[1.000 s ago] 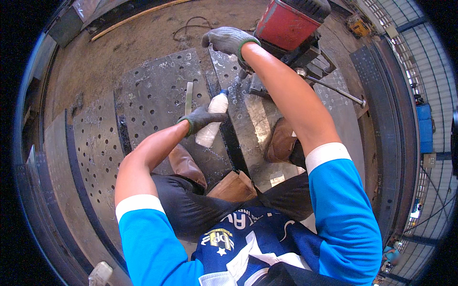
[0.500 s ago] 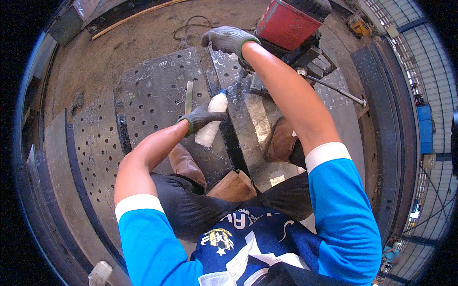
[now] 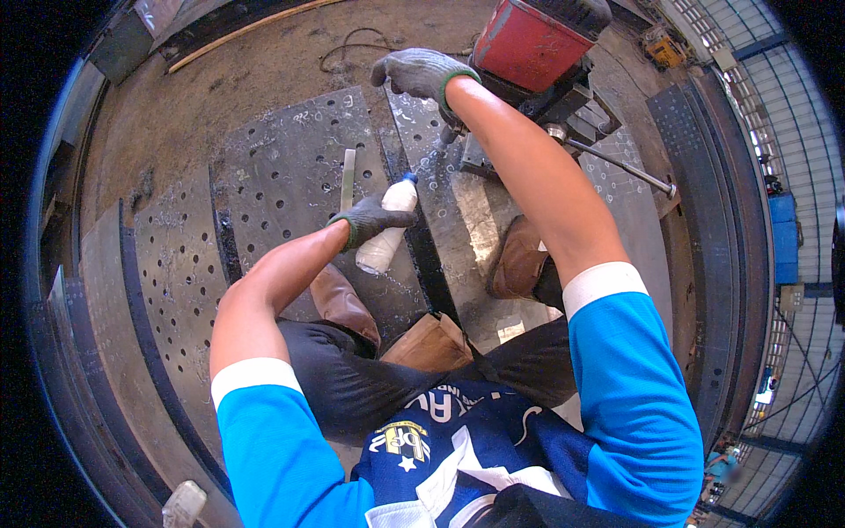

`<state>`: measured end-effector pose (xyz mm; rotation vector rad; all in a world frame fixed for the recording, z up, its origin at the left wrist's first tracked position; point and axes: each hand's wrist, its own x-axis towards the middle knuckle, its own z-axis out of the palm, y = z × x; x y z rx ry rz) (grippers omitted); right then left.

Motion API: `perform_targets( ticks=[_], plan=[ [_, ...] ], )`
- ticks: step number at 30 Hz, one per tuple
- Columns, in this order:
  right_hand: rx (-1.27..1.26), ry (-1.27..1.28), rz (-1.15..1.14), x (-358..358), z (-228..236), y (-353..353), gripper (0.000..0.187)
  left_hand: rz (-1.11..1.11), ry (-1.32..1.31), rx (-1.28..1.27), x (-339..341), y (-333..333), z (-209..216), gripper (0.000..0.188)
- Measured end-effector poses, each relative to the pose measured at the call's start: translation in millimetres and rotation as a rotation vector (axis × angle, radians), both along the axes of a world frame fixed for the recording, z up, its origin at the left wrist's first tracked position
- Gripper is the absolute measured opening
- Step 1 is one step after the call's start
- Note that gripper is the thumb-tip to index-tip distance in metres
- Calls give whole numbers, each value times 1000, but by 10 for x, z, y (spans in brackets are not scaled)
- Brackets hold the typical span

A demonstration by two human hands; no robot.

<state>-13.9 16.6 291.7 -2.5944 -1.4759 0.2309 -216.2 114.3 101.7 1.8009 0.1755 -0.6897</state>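
Observation:
In my left hand [image 3: 378,218], which wears a grey glove with a green cuff, I grip a white plastic bottle [image 3: 400,199] with a blue cap. The bottle tilts, cap end away from me, above the drilled steel plates [image 3: 290,141]. My right hand [image 3: 421,72], gloved alike, reaches far forward beside the red drilling machine [image 3: 528,48]. Its fingers are together and bent downward; whatever they may hold is hidden under the glove. Below that wrist the machine's dark drill tip [image 3: 450,135] shows close to the plate.
A metal lever [image 3: 625,167] sticks out to the machine's right. A narrow flat strip [image 3: 349,176] lies on the plate by my left hand. Metal shavings are scattered around. My boots [image 3: 519,260] stand on the plates; a cable [image 3: 352,44] loops on the ground beyond.
The bottle has tilted slightly in my left hand, its cap a little lower and its base shifted slightly left. My right hand stays in the same place.

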Motion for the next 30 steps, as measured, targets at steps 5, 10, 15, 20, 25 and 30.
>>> perform_targets(
  ticks=[5, 10, 15, 20, 25, 30],
  plan=[
    [0, -27, 0, 28, -50, 21, 37, -9, 22, -10, -7, 17, 57, 78],
    [7, 66, -62, 12, -15, 13, 37, -31, -1, 35, 11, 16, 36, 75],
    [-14, 50, -44, -9, 19, 15, 37, -14, 12, 0, 7, -1, 42, 74],
    [-61, -9, -35, -65, 60, 23, 38, -13, -18, -5, 5, 7, 26, 74],
    [-31, 38, -42, -45, 34, 27, 40, 35, -46, -54, 36, 8, -97, 81],
    [-16, 8, -26, 72, -115, 45, 32, 46, -161, -23, 36, 10, -219, 81]
  ],
)
